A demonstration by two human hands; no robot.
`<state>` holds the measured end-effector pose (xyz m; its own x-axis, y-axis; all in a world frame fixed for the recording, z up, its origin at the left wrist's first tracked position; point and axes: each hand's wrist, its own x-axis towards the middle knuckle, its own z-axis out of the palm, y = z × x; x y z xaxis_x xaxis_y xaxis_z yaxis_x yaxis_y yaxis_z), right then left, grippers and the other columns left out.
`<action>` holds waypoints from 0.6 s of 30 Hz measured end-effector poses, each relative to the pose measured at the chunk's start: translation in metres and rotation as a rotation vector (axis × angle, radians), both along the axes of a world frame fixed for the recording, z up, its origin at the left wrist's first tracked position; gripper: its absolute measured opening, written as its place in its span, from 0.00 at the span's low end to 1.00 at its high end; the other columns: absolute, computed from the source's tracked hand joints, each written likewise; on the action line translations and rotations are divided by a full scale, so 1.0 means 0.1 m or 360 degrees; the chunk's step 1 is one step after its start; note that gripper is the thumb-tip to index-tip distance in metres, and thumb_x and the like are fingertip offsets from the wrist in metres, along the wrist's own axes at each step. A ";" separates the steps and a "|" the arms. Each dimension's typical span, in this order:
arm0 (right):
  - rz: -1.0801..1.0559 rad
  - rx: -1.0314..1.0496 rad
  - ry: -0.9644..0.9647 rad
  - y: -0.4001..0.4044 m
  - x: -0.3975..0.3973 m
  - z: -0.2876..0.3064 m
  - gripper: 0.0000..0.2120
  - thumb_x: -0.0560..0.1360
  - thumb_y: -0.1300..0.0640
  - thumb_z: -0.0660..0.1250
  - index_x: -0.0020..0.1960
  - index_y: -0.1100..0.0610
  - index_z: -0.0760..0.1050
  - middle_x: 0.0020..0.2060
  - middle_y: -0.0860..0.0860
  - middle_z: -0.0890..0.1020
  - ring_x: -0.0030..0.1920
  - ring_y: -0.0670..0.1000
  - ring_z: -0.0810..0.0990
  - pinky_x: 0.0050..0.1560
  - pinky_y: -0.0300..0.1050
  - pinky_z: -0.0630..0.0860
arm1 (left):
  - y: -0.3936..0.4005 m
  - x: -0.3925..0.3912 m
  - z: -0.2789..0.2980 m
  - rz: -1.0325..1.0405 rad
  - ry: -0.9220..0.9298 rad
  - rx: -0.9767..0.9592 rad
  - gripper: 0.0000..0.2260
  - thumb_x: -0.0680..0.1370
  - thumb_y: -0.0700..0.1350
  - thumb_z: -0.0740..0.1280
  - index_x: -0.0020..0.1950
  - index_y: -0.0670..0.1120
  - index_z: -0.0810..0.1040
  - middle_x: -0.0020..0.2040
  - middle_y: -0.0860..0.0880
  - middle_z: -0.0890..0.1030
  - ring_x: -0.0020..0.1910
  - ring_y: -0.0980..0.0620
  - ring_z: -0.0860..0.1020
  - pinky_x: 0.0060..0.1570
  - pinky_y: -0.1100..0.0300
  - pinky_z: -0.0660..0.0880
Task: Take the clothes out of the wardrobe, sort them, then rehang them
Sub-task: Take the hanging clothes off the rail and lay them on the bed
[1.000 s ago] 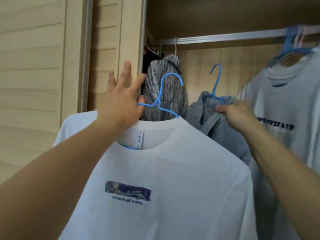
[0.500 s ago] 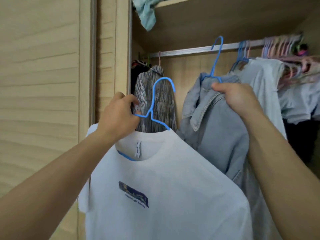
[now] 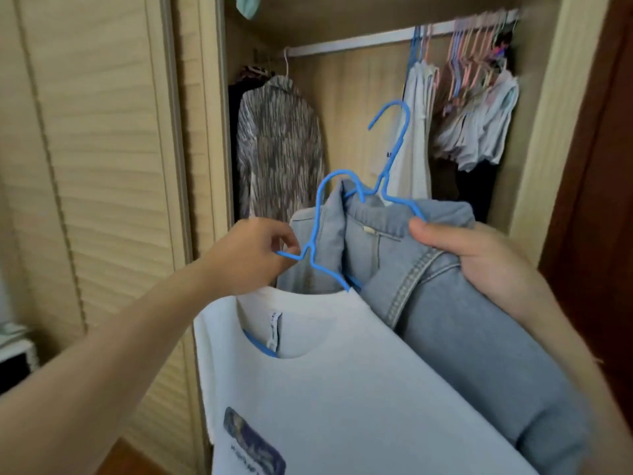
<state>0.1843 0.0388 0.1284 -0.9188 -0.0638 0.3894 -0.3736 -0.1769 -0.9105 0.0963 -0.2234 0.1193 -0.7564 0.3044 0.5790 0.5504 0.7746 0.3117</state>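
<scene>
Left hand point(image 3: 248, 257) pinches thin blue wire hanger point(image 3: 317, 234) above white cotton T-shirt point(image 3: 342, 389); right hand point(image 3: 479, 265) grips stitched denim jacket point(image 3: 445, 320) under its hanger point(image 3: 394, 159).

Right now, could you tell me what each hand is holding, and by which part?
The left hand pinches the white T-shirt's blue hanger at its neck; the right hand grips the denim jacket at its shoulder.

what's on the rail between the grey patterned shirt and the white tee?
Nothing: in the head view the rail is bare between the grey patterned shirt and the white tee.
</scene>
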 end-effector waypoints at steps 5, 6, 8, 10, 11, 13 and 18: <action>0.0106 -0.0003 -0.0380 0.41 0.09 -0.95 0.14 0.72 0.64 0.65 0.56 0.66 0.81 0.51 0.59 0.85 0.50 0.55 0.85 0.52 0.45 0.82 | -0.31 0.21 -0.92 0.0390 -0.0552 -0.0022 0.06 0.77 0.46 0.72 0.42 0.48 0.84 0.28 0.53 0.77 0.27 0.58 0.72 0.26 0.66 0.66; 0.0117 0.0006 -0.0494 0.53 0.10 -1.10 0.18 0.72 0.63 0.65 0.60 0.67 0.79 0.55 0.61 0.84 0.54 0.57 0.84 0.57 0.48 0.80 | -0.40 0.27 -1.05 0.0515 -0.0604 -0.0037 0.06 0.77 0.46 0.72 0.42 0.46 0.85 0.29 0.50 0.77 0.28 0.56 0.73 0.26 0.66 0.66; 0.0084 -0.0018 -0.0632 0.74 0.13 -1.32 0.19 0.74 0.63 0.64 0.63 0.68 0.77 0.59 0.63 0.81 0.53 0.56 0.84 0.57 0.48 0.80 | -0.61 0.30 -1.18 0.0731 -0.0675 -0.0024 0.07 0.77 0.43 0.72 0.41 0.42 0.85 0.30 0.46 0.76 0.30 0.51 0.73 0.26 0.64 0.66; 0.0010 -0.0018 -0.0587 0.92 0.15 -1.44 0.17 0.75 0.64 0.64 0.62 0.67 0.77 0.58 0.63 0.81 0.47 0.54 0.85 0.51 0.45 0.82 | -0.78 0.33 -1.19 0.0918 -0.0765 0.0046 0.06 0.76 0.42 0.71 0.39 0.43 0.83 0.34 0.44 0.78 0.34 0.48 0.74 0.30 0.61 0.67; -0.0004 -0.0011 -0.0538 0.97 0.16 -1.47 0.19 0.74 0.62 0.67 0.63 0.67 0.77 0.59 0.64 0.81 0.47 0.55 0.85 0.52 0.47 0.82 | -0.87 0.29 -1.20 0.1004 -0.0838 0.0078 0.05 0.76 0.42 0.70 0.41 0.44 0.83 0.37 0.45 0.79 0.37 0.47 0.76 0.32 0.60 0.68; -0.0051 0.0026 -0.0440 0.99 0.19 -1.55 0.24 0.69 0.58 0.73 0.63 0.65 0.78 0.59 0.64 0.81 0.51 0.56 0.84 0.56 0.49 0.80 | -0.99 0.27 -1.21 0.1158 -0.1088 0.0143 0.06 0.79 0.42 0.66 0.51 0.44 0.83 0.43 0.46 0.81 0.39 0.48 0.78 0.37 0.60 0.72; -0.0164 0.0124 -0.0340 0.60 0.36 -1.83 0.24 0.67 0.46 0.76 0.57 0.61 0.83 0.52 0.54 0.86 0.56 0.57 0.83 0.61 0.51 0.78 | -0.65 0.73 -1.28 0.0590 -0.1817 0.0808 0.10 0.79 0.37 0.66 0.39 0.45 0.71 0.27 0.50 0.61 0.22 0.55 0.56 0.22 0.66 0.54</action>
<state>0.2199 0.0985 -0.0550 -0.9830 0.0119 0.1833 -0.1836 -0.0738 -0.9802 0.1690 -0.2882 -0.0088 -0.8863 -0.0887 -0.4545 -0.4378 0.4807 0.7598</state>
